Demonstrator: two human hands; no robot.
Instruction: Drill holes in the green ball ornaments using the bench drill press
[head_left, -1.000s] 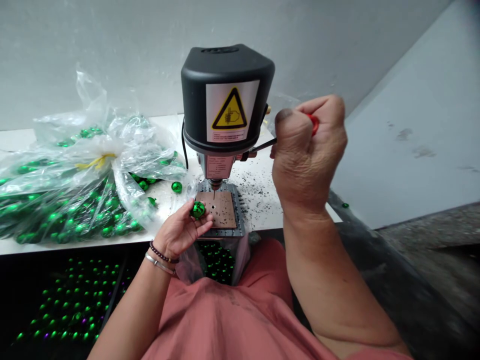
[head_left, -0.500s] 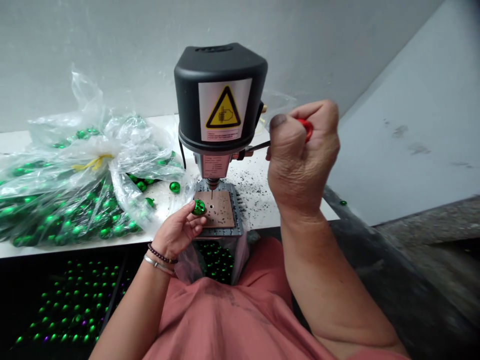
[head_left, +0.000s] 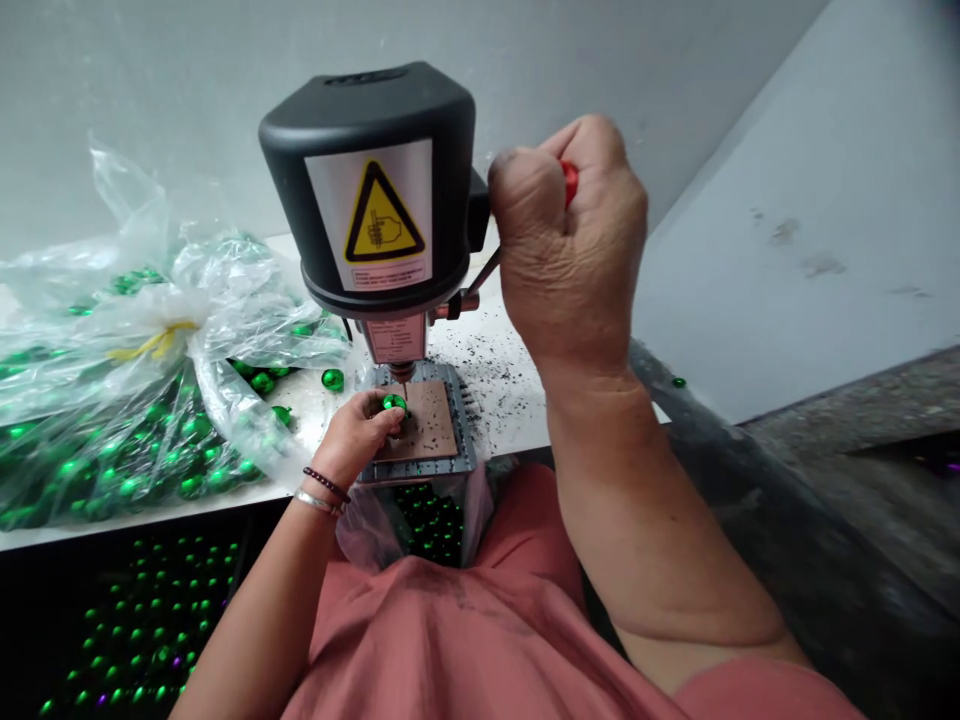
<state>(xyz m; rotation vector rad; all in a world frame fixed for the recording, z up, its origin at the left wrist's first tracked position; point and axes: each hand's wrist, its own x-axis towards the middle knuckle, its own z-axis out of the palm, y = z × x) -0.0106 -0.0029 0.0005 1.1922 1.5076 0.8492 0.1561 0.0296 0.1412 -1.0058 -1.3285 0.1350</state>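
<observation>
My left hand (head_left: 358, 428) pinches a shiny green ball (head_left: 393, 403) at the drill bit of a small black drill press (head_left: 375, 190). The ball sits over the brown plate (head_left: 431, 420) on the press's grey base; whether the bit touches it I cannot tell. My right hand (head_left: 574, 240) is wrapped round the red-knobbed feed lever (head_left: 486, 268) at the right of the machine head. Only a bit of the red knob (head_left: 571, 183) shows between the fingers.
A clear plastic bag (head_left: 172, 440) of green balls, tied with yellow, spreads over the white table's left. Loose balls (head_left: 332, 380) lie beside it. Dark shavings (head_left: 495, 370) litter the right side. Below are an open bag of balls (head_left: 431, 520) and a dark tray of balls (head_left: 142, 620).
My left hand has turned and carried the green ball from beside the bit to under it. My right hand, still on the lever, has moved up and left in view; the camera view has shifted.
</observation>
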